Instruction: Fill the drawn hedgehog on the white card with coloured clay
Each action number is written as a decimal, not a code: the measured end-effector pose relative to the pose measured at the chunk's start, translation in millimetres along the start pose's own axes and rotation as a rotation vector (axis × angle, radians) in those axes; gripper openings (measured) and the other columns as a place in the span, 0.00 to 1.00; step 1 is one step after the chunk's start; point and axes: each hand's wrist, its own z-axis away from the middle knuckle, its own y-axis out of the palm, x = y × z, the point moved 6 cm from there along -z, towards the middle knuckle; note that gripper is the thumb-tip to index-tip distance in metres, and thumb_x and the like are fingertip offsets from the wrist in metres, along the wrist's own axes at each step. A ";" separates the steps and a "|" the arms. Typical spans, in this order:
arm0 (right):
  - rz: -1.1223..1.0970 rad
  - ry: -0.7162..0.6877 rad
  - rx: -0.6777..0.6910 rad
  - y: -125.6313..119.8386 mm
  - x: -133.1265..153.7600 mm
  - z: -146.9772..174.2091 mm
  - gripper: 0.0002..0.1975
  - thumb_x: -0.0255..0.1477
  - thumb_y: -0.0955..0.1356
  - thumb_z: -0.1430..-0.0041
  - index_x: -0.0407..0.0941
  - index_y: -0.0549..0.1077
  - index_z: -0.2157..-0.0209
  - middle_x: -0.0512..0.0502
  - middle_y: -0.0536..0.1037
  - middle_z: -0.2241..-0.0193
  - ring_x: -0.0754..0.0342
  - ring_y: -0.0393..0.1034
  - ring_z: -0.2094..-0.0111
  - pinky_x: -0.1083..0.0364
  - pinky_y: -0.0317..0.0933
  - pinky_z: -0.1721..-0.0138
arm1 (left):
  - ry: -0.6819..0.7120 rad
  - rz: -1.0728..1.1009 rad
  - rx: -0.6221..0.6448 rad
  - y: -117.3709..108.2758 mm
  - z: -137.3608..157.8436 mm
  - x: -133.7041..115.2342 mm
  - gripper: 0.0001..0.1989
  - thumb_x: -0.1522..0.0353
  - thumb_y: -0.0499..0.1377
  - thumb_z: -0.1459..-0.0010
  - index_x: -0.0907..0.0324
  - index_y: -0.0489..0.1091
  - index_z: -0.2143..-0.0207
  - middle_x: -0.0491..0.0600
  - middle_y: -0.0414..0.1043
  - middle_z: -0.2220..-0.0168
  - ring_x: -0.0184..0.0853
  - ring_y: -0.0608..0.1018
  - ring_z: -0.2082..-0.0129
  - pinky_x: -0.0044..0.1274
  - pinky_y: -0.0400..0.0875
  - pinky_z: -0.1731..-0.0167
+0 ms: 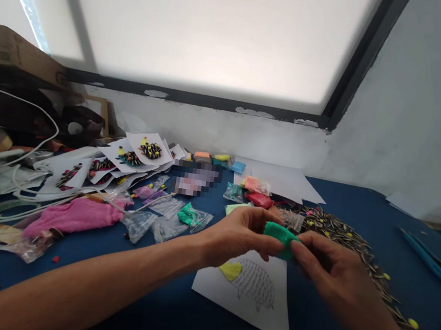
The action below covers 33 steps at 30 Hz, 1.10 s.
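Note:
A flat green piece of modelling clay [280, 234] is stretched between my two hands. My left hand [239, 236] pinches its left side between thumb and fingers. At its right edge, the fingertips of my right hand [328, 264] close on it. Below the hands lies a white sheet of paper [279, 325] with a pencil-drawn hedgehog-like animal [256, 282]. Yellow clay [231, 270] covers the animal's head, and small pencil marks fill its body. My left hand hides the sheet's upper left part.
Striped sunflower seeds [340, 228] spread along the right, near blue tweezers [431, 258]. Several finished seed pictures [150, 148] are stacked at the back left. Clay packets [257, 198] lie behind my hands. A pink cloth [78, 216], white cables [13, 177] and plastic bags [166, 218] cover the left.

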 end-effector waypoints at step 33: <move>-0.127 0.020 -0.084 -1.8 -2.2 0.9 0.13 0.43 0.69 0.43 0.48 0.77 0.66 0.49 0.79 0.71 0.52 0.74 0.69 0.56 0.68 0.71 | -0.062 -0.194 -0.090 1.3 3.2 1.0 0.09 0.67 0.58 0.39 0.65 0.70 0.68 0.45 0.70 0.77 0.27 0.74 0.79 0.19 0.64 0.77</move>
